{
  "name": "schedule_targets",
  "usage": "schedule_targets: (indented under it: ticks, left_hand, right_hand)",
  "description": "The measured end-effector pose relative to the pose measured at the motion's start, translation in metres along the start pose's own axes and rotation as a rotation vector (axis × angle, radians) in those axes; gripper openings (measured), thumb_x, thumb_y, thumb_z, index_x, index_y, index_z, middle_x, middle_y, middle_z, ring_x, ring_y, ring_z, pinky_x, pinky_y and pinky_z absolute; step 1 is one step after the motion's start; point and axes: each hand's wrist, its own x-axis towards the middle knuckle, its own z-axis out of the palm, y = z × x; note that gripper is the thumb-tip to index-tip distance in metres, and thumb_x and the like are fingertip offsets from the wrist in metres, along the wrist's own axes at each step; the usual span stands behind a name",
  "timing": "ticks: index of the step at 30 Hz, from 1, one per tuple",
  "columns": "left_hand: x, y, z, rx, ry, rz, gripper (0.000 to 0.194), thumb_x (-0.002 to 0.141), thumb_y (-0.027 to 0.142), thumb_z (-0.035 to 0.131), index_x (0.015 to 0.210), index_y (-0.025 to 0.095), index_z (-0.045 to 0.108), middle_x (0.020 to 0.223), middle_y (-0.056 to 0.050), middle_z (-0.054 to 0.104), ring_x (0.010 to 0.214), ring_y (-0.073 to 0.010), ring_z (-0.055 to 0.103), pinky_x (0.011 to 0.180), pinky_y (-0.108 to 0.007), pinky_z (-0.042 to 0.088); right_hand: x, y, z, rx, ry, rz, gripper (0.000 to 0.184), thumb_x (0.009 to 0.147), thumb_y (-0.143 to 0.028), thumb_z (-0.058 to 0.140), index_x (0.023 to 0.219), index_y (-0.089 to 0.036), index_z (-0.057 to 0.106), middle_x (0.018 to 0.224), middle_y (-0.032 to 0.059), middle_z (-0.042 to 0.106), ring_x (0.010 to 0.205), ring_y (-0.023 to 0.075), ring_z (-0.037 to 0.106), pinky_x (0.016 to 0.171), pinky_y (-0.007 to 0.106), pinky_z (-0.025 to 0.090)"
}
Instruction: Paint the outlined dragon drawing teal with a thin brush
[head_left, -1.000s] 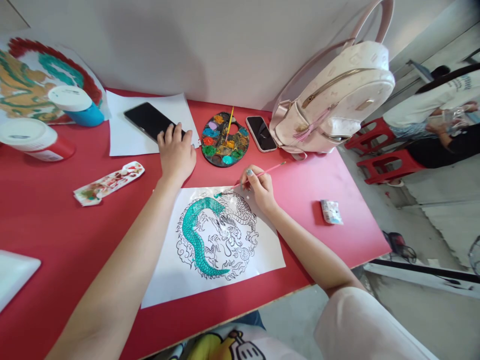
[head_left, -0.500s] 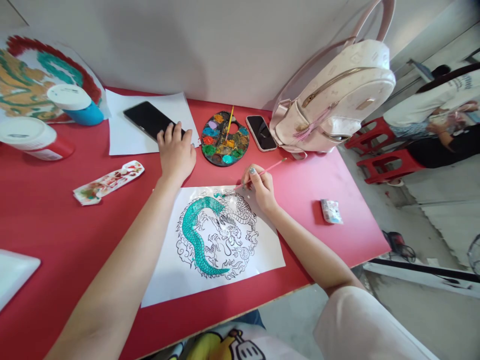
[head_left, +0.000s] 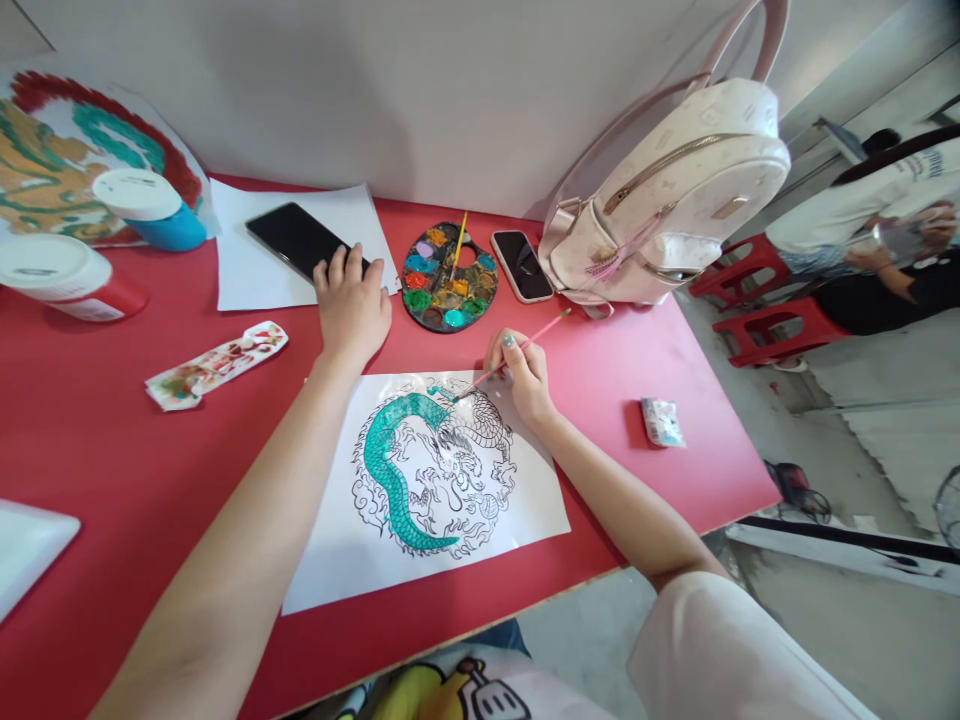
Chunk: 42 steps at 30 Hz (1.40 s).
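Observation:
Between the fingers of my right hand is a pink paintbrush, its bristles at the upper part of a dragon line drawing on white paper. The dragon's long curved body is painted teal; the head and the scaly part at the right are unpainted. My left hand lies with fingers spread over the lower right end of a black tablet or large phone. White sheets lie under that device. Close by, a paint palette holds several colours, with a yellow brush resting on it.
A smartphone lies beside a cream backpack against the wall. Blue and red paint bottles, a stained strip and a small packet are on the red table. A seated person is at far right.
The paintbrush tip has shifted slightly right and down on the drawing, and the brush is tilted more steeply. My left hand stays in place.

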Motion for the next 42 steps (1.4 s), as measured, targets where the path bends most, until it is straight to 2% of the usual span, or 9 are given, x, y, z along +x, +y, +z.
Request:
schedule_targets:
  ticks: [4,14,17,20,22,27,31,37,42]
  left_hand:
    - [0.0,0.0,0.002,0.001,0.03,0.008,0.058,0.104,0.027,0.054,0.16,0.03,0.07,0.189,-0.012,0.052,0.179,-0.0472,0.036,0.145,-0.082,0.021]
    - [0.0,-0.001,0.001,0.025,0.022,0.016,0.055,0.107,0.029,0.052,0.159,0.031,0.07,0.187,-0.012,0.055,0.179,-0.0459,0.037,0.145,-0.081,0.023]
    - [0.0,-0.002,0.002,0.026,0.027,0.017,0.054,0.108,0.03,0.049,0.158,0.031,0.071,0.187,-0.012,0.055,0.18,-0.0451,0.036,0.146,-0.08,0.023]
    - [0.0,-0.001,0.003,0.017,0.029,0.01,0.054,0.108,0.03,0.049,0.157,0.03,0.071,0.189,-0.012,0.052,0.18,-0.0451,0.036,0.146,-0.08,0.022]
    - [0.0,-0.001,0.003,0.008,0.023,0.001,0.055,0.108,0.029,0.049,0.158,0.028,0.072,0.19,-0.013,0.049,0.181,-0.0457,0.035,0.147,-0.08,0.021]
    - [0.0,0.0,0.001,-0.017,0.004,0.002,0.057,0.104,0.028,0.054,0.159,0.03,0.071,0.192,-0.011,0.048,0.181,-0.0477,0.033,0.146,-0.082,0.018]
    - [0.001,-0.002,0.001,-0.008,0.006,0.006,0.056,0.105,0.029,0.055,0.158,0.033,0.07,0.191,-0.009,0.05,0.181,-0.046,0.033,0.147,-0.081,0.02]
    - [0.001,-0.004,0.003,-0.001,0.019,0.014,0.056,0.104,0.03,0.059,0.159,0.033,0.07,0.19,-0.01,0.05,0.18,-0.048,0.035,0.146,-0.082,0.021]
    - [0.001,-0.002,0.003,0.005,0.018,0.0,0.055,0.107,0.028,0.052,0.158,0.026,0.071,0.191,-0.014,0.049,0.181,-0.0466,0.034,0.147,-0.08,0.02]
  right_hand:
    - [0.0,0.0,0.0,-0.017,-0.019,0.008,0.075,0.103,-0.095,0.062,0.073,-0.026,0.064,0.063,-0.0007,0.059,0.056,0.0152,0.048,0.056,0.033,0.044]
    - [-0.001,0.002,0.001,-0.015,0.016,-0.006,0.077,0.103,-0.096,0.061,0.07,-0.026,0.06,0.062,-0.0008,0.06,0.054,0.0146,0.05,0.055,0.032,0.046]
    - [-0.002,0.002,0.001,-0.028,0.098,-0.019,0.076,0.106,-0.094,0.057,0.069,-0.027,0.056,0.061,-0.0009,0.058,0.052,0.0147,0.049,0.053,0.033,0.046]
    - [0.0,0.002,-0.002,-0.065,0.203,-0.058,0.069,0.109,-0.089,0.056,0.079,-0.028,0.065,0.067,0.0001,0.063,0.057,0.0166,0.056,0.059,0.034,0.051]
    - [0.004,0.004,-0.004,-0.086,0.222,-0.088,0.062,0.109,-0.085,0.061,0.087,-0.028,0.071,0.076,0.0022,0.07,0.065,0.0183,0.064,0.065,0.035,0.054]
    - [0.01,0.009,-0.009,-0.155,0.156,-0.125,0.052,0.113,-0.071,0.064,0.091,-0.027,0.08,0.096,0.0071,0.082,0.089,0.0238,0.076,0.087,0.04,0.062]
    - [0.009,0.01,-0.008,-0.196,0.113,-0.124,0.049,0.115,-0.07,0.062,0.101,-0.027,0.084,0.105,0.0087,0.086,0.101,0.0265,0.079,0.099,0.044,0.063]
    - [0.009,0.016,-0.009,-0.212,0.083,-0.173,0.051,0.119,-0.069,0.056,0.11,-0.028,0.086,0.112,0.0094,0.088,0.109,0.0268,0.083,0.103,0.043,0.063]
    - [0.01,0.022,-0.012,-0.237,0.053,-0.206,0.049,0.121,-0.065,0.054,0.117,-0.028,0.086,0.116,0.0093,0.088,0.109,0.0261,0.083,0.103,0.044,0.065]
